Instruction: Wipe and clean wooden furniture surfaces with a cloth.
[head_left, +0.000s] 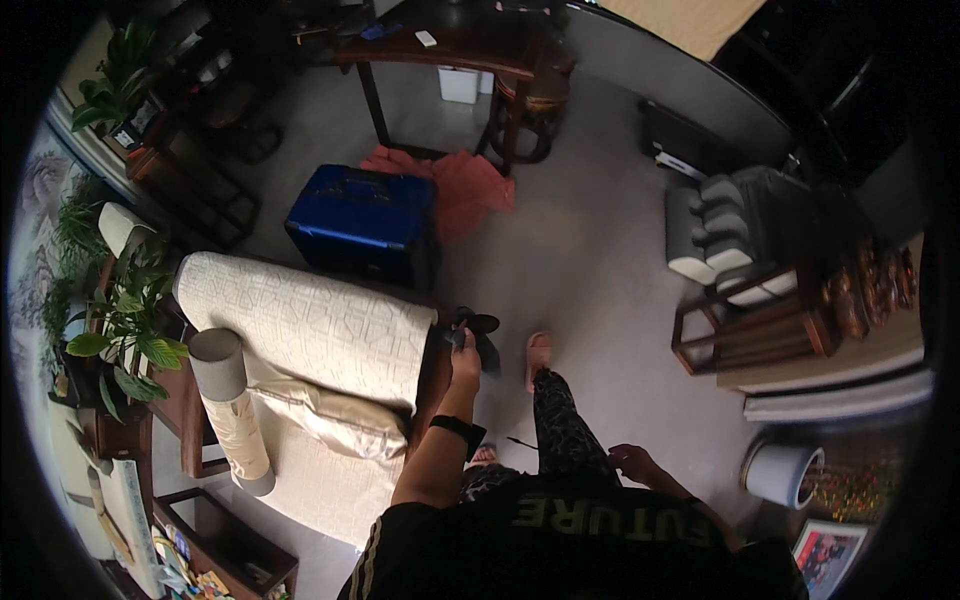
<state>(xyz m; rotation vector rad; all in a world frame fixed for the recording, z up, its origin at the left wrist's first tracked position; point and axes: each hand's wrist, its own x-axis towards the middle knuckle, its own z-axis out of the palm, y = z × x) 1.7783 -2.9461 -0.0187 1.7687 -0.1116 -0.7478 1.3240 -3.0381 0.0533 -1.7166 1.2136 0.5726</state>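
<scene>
My left hand (466, 358) reaches forward beside the sofa's end and pinches a small dark object (455, 336); its exact kind is too blurred to tell. Beyond it on the floor are dark shoes or slippers (484, 322), partly hidden by the hand. My right hand (634, 462) hangs low by my right thigh, fingers partly curled, with nothing visible in it. Close by on the left is the sofa, with a patterned cream cover (315, 322) over its back, a shiny cream cushion (337, 420) and a cylindrical bolster (225, 409).
A blue suitcase (364, 210) stands behind the sofa, with red cloth (472, 187) beside it. Ahead is a dark wooden table (442, 52). A grey massage chair (742, 217) and wooden stand (750, 322) are right, above a white pot (780, 474). Leafy plants (135, 322) line the left.
</scene>
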